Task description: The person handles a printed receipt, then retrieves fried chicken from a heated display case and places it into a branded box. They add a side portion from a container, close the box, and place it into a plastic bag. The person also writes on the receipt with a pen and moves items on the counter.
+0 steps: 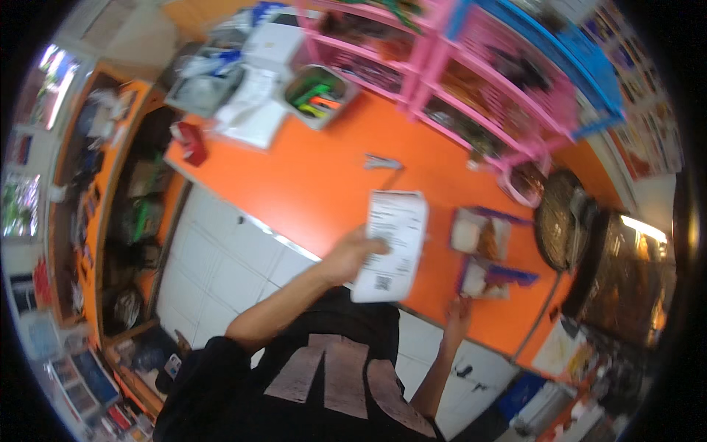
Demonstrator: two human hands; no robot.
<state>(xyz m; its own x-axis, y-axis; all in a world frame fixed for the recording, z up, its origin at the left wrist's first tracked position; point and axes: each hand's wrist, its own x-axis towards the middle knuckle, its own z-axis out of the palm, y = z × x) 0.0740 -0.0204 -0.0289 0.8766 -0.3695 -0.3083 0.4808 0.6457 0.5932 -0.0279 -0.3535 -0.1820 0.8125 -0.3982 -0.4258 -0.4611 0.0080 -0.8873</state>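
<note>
A long white paper receipt [399,237] with print and a code on it is in my left hand [353,251], thumb on top, above the edge of an orange counter [320,204]. My right hand [459,312] reaches the near edge of an open paper food box [474,279] with white rice and other food; its fingers are blurred, so whether they grip it cannot be told. Just beyond stands another open food box [468,235] with rice and a brown piece of food. A stapler-like metal tool [383,162] lies on the counter past the receipt.
Pink plastic racks [414,72] holding packets line the counter's back. A grey bin [317,119] of green and orange items stands left of them, beside papers [248,116] and a red object [191,145]. A large dark round pan [560,221] and a lit glass display case [624,276] are at the right.
</note>
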